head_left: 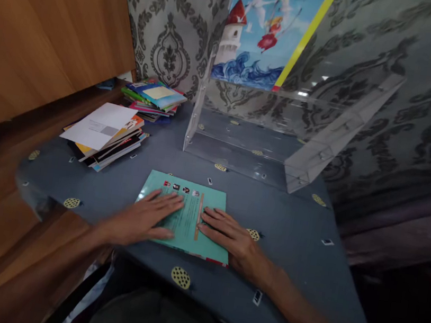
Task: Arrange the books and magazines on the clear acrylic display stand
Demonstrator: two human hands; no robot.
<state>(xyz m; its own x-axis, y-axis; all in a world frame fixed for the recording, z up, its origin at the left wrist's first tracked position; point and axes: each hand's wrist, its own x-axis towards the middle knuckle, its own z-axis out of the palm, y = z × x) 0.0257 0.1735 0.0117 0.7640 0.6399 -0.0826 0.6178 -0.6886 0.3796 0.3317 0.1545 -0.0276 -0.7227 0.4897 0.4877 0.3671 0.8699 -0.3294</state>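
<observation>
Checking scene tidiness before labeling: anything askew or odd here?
Nothing damaged or spilled. The near book stack is fanned out unevenly, with a white sheet lying crooked on top. Both hands, left hand and right hand, lie flat on the teal book.

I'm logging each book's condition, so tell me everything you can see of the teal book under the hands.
The teal book is a thin, soft-looking paperback lying flat and closed on the blue-grey tablecloth, near the front edge. Its cover shows a row of small pictures along the top, lines of fine print too small to read, and a tan vertical strip down the middle. A red band shows at its near edge. The left hand and right hand both rest flat on it, fingers spread.
</observation>
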